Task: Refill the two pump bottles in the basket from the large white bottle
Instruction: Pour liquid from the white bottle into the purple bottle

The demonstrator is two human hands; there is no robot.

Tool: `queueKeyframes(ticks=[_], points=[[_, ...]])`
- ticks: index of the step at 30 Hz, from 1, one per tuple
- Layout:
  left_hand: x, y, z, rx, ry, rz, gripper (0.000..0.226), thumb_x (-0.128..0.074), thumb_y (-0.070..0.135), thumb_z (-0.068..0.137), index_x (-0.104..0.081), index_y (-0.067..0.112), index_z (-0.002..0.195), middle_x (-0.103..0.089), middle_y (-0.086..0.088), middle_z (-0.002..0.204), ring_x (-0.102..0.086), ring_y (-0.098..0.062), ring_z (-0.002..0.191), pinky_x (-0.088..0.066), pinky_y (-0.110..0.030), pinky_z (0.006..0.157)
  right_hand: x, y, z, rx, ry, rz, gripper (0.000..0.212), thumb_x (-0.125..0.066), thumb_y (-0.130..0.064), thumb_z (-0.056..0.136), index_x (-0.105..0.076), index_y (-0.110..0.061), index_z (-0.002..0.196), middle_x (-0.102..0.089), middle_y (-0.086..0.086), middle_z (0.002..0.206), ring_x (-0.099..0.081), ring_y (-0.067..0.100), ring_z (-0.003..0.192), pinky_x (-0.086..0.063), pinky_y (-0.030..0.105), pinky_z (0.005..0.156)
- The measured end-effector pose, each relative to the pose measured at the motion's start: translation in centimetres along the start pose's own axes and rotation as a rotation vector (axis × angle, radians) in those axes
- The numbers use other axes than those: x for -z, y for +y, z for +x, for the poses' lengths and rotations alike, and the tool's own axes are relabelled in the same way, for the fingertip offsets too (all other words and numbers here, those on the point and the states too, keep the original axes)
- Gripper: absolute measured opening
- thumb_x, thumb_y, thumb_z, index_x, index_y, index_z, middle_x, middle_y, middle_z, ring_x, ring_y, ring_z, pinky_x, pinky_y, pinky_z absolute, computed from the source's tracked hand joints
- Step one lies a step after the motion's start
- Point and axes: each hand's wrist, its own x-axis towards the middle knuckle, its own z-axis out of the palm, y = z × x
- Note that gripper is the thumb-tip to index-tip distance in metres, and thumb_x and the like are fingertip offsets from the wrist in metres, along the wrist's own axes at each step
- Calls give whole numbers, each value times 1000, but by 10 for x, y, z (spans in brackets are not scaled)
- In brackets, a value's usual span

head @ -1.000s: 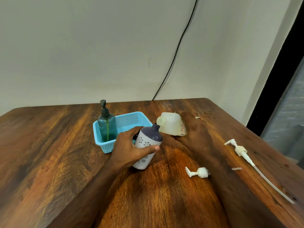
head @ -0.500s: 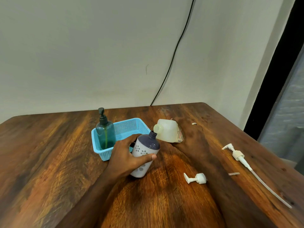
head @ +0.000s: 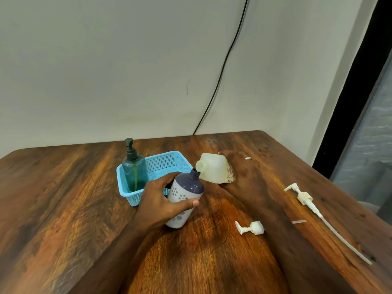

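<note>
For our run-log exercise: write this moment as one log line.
step: pouring | left hand: holds purple bottle, tilted, pump off | right hand: tips white bottle, spout at its neck | green bottle: in basket

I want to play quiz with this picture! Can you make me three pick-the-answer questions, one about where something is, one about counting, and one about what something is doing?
1. Where is the green pump bottle?
A. in the blue basket
B. on the floor
C. in a hand

2. How many loose white pumps lie on the table?
A. none
B. two
C. five

3. How is the large white bottle held?
A. upright, capped
B. tipped, mouth open
C. upside down in the basket

Answers:
1 A, it stands in the basket's left end.
2 B, a short pump and a long-tubed pump.
3 B, the right hand tips it toward the purple-and-white bottle in the left hand.
</note>
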Motion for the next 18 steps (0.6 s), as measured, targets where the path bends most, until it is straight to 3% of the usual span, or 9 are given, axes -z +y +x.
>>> queueKeyframes(ticks=[6,10,14,18], points=[[3,1,-1,-7,-12,-20,67,-80,70,59,-61,43,117,-69,25,112,-65,2,105,-58,-29,85,-2,1,-1,37,12,-16,69,-83,-46,73,-49,-35,132,-64,1,123,-50,8,102,-47,28,85],[5,3,-2,-20,-18,-38,64,-82,67,59,-62,44,116,-70,23,110,-66,-1,103,-58,-27,83,-2,0,-1,53,16,-26,70,-83,-45,72,-47,-36,131,-64,2,124,-59,17,106,-50,35,89],[7,3,-3,-17,-28,-58,63,-83,65,59,-62,45,115,-71,25,110,-66,-1,105,-58,-26,85,-1,-2,-2,72,47,-8,67,-78,-48,71,-45,-38,129,-65,2,121,-55,11,101,-52,39,89],[7,3,-5,-6,-41,-81,64,-85,62,60,-65,40,117,-70,25,113,-66,-2,106,-58,-26,85,0,-3,-2,97,46,-17,67,-77,-50,71,-42,-40,128,-66,1,119,-61,17,102,-55,42,90]])
